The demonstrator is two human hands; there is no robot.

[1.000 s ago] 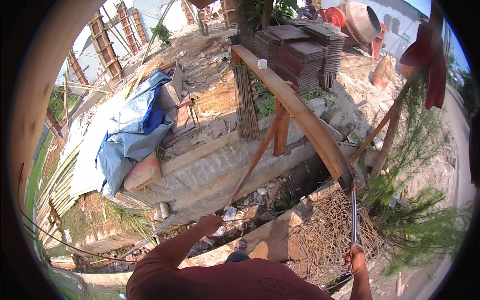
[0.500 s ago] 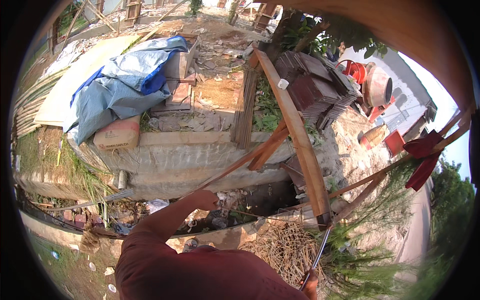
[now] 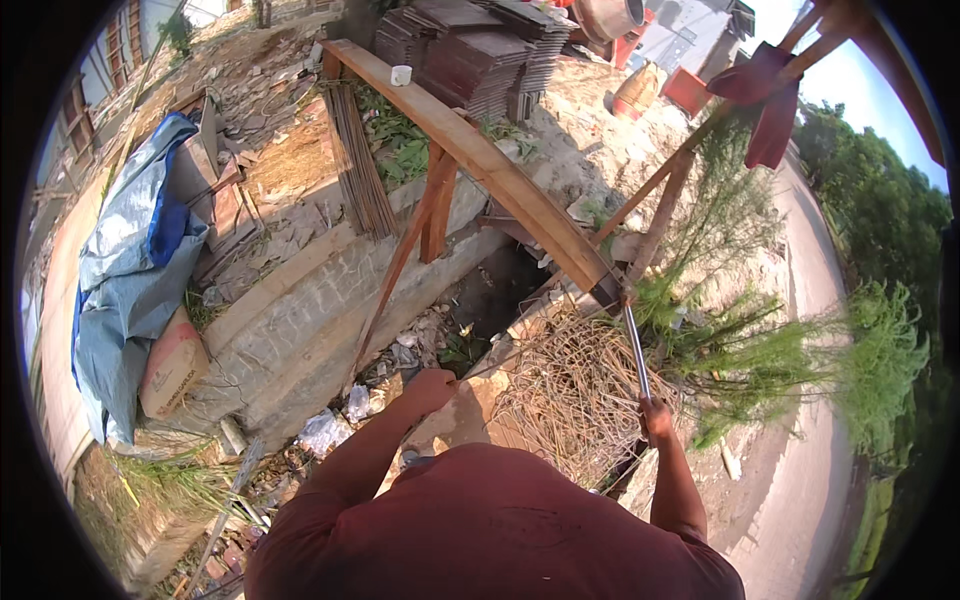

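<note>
My left hand (image 3: 432, 390) is closed on a thin dark rod (image 3: 495, 352) that crosses in front of me toward the right. My right hand (image 3: 655, 418) grips a long silvery metal bar (image 3: 636, 342), whose upper end meets a dark fitting (image 3: 606, 291) at the near end of a wooden beam (image 3: 510, 180). The beam rests on crossed timber legs (image 3: 437, 210), with a small white cup (image 3: 401, 75) on top. Beneath the bar lies a tangle of cut rusty rods (image 3: 565, 395). A bundle of long rods (image 3: 355, 160) leans by the beam's far end.
A concrete-walled ditch (image 3: 300, 300) with dark water and litter runs before me. Left: blue tarp (image 3: 130, 320) and sack (image 3: 170, 375). Behind: stacked tiles (image 3: 460, 50), cement mixer (image 3: 605, 15). Right: leaning timber props (image 3: 660, 215), feathery branches (image 3: 750, 340), a pale road (image 3: 815, 480).
The view has tilted and shifted, so the beam and both hands sit higher in it and more road shows at right. Both hands keep their grips, arms still extended.
</note>
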